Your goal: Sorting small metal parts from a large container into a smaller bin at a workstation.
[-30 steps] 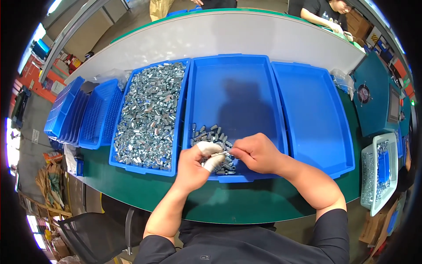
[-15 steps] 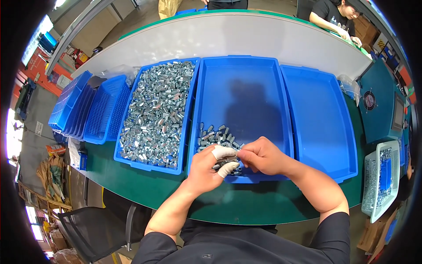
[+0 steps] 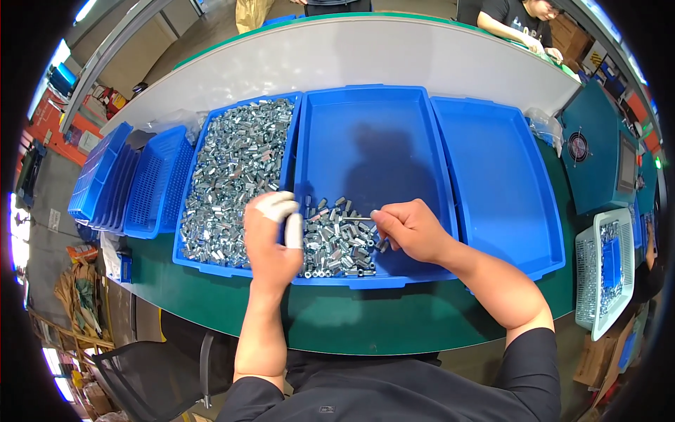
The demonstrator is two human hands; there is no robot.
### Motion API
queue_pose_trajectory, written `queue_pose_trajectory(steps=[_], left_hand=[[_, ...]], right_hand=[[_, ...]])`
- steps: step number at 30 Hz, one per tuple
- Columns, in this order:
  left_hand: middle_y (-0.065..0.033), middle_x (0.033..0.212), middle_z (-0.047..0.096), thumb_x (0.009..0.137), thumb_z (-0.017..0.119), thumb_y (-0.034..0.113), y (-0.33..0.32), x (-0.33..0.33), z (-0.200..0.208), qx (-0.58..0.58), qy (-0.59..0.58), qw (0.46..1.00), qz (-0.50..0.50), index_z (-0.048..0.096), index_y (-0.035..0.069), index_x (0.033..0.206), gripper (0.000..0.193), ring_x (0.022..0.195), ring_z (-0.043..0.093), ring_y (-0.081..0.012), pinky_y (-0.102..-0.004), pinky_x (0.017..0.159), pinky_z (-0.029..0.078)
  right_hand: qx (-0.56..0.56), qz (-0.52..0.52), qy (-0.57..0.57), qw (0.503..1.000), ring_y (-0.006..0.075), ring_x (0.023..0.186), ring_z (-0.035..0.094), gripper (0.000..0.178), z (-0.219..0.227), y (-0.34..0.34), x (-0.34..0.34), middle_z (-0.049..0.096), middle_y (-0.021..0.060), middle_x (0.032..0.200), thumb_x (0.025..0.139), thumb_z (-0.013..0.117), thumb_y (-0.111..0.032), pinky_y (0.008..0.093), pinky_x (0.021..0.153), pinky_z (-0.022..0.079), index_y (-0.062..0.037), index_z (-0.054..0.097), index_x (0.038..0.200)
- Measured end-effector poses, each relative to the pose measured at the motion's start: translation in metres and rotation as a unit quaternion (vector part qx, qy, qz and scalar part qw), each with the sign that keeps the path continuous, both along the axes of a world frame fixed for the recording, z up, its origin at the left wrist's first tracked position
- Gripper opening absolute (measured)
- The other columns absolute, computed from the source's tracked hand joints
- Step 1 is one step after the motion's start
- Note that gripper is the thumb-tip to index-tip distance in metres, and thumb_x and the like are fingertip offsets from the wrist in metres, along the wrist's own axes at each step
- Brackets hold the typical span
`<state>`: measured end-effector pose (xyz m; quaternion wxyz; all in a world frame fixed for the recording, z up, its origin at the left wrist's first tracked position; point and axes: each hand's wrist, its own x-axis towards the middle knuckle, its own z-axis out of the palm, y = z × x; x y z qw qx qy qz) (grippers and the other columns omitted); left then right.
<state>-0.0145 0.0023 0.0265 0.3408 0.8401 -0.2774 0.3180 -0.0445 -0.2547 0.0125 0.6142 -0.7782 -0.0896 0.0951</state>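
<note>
My left hand (image 3: 271,239), with white coverings on its thumb and fingers, is over the rim between the left and middle trays. Its thumb and fingers are apart, and nothing shows between them; the palm is hidden. In my closed right hand (image 3: 411,228) is a thin metal rod (image 3: 357,219), pinched by thumb and fingers and pointing left. Below the rod lies a pile of hex coupling nuts (image 3: 334,246) in the near left part of the blue middle tray (image 3: 369,112). The blue left tray (image 3: 211,269) is full of similar nuts (image 3: 235,169).
A blue tray (image 3: 499,176) stands at right. Blue baskets (image 3: 155,186) are stacked at left. A teal machine (image 3: 598,148) and a pale basket of metal parts (image 3: 598,323) stand far right. Behind a low partition (image 3: 337,60), a co-worker (image 3: 520,24) works; another person is partly visible.
My hands have parted: the left moved leftward to the tray rim and its fingers spread. The right stays over the middle tray, and its rod now shows. The whole view shifted slightly.
</note>
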Motion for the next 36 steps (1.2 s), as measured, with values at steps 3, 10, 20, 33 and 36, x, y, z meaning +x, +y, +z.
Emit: queue_pose_trajectory(steps=[3, 10, 20, 33, 36], left_hand=[[-0.0101, 0.116, 0.067, 0.082, 0.069, 0.002, -0.015, -0.012, -0.008, 0.138, 0.093, 0.983, -0.080, 0.069, 0.006, 0.109, 0.028, 0.115, 0.058, -0.0335, -0.0437, 0.102, 0.041], [-0.0079, 0.107, 0.065, 0.079, 0.069, 0.001, -0.018, -0.016, -0.014, 0.200, 0.170, 0.960, -0.100, 0.073, 0.009, 0.105, 0.028, 0.117, 0.056, -0.0320, -0.0448, 0.100, 0.040], [-0.0094, 0.099, 0.065, 0.076, 0.072, -0.001, -0.019, -0.014, -0.010, 0.186, 0.200, 0.955, -0.112, 0.070, 0.003, 0.099, 0.023, 0.101, 0.058, -0.0320, -0.0431, 0.091, 0.045], [-0.0115, 0.094, 0.064, 0.076, 0.072, -0.003, -0.017, -0.015, -0.013, 0.152, 0.218, 0.956, -0.127, 0.069, 0.003, 0.104, 0.029, 0.092, 0.058, -0.0328, -0.0414, 0.084, 0.049], [-0.0107, 0.095, 0.063, 0.077, 0.070, -0.006, -0.021, -0.018, -0.006, 0.075, 0.186, 0.972, -0.119, 0.069, 0.002, 0.106, 0.030, 0.089, 0.059, -0.0288, -0.0389, 0.080, 0.050]], right_hand=[[0.004, 0.004, 0.005, 1.000, 0.0079, 0.048, 0.051, 0.043, 0.003, 0.000, 0.000, 0.053, 0.0019, 0.051, 0.103, 0.055, -0.029, 0.0279, 0.048, 0.039, -0.0020, 0.062, 0.070], [-0.001, 0.011, 0.013, 1.000, 0.0072, 0.049, 0.051, 0.042, 0.001, -0.002, 0.000, 0.054, 0.0009, 0.053, 0.103, 0.055, -0.028, 0.0264, 0.048, 0.040, -0.0026, 0.062, 0.071], [-0.002, 0.010, 0.004, 1.000, 0.0071, 0.047, 0.049, 0.042, 0.002, 0.000, -0.002, 0.051, 0.0012, 0.050, 0.103, 0.056, -0.030, 0.0278, 0.047, 0.038, -0.0029, 0.063, 0.071], [-0.012, 0.015, 0.007, 1.000, 0.0081, 0.049, 0.053, 0.042, 0.008, 0.001, -0.003, 0.054, 0.0019, 0.053, 0.103, 0.055, -0.028, 0.0273, 0.048, 0.041, -0.0015, 0.063, 0.072], [-0.012, 0.012, 0.002, 1.000, 0.0082, 0.050, 0.053, 0.041, 0.006, 0.000, -0.003, 0.055, 0.0022, 0.053, 0.103, 0.055, -0.027, 0.0274, 0.049, 0.041, -0.0014, 0.063, 0.072]])
